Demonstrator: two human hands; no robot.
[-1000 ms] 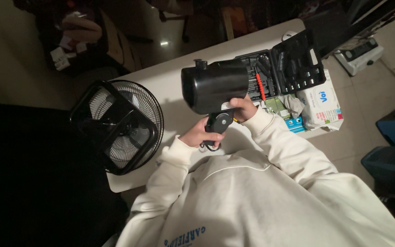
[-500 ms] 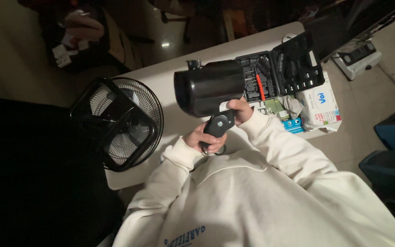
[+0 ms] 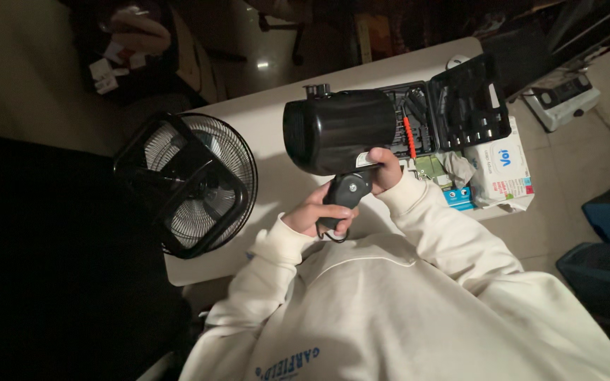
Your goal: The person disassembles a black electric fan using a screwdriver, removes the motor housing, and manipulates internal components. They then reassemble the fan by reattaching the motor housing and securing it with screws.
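Observation:
I hold a black cylindrical fan motor housing [image 3: 339,129] above a white table [image 3: 262,120], its round end facing left. My left hand [image 3: 313,216] is closed around the black stem and pivot joint [image 3: 347,192] under the housing. My right hand [image 3: 384,169] grips the housing's lower right edge. A black fan cage with its blades and square base [image 3: 193,185] lies flat on the table's left end, apart from both hands.
An open black tool case [image 3: 453,113] with a red-handled tool lies behind the housing. A white wipes packet [image 3: 500,168] and a small blue box [image 3: 457,198] sit at the table's right edge. Blue bins [image 3: 601,271] stand on the floor at right.
The housing has shifted slightly right and tilted a little while both hands kept their hold. The fan cage has not moved.

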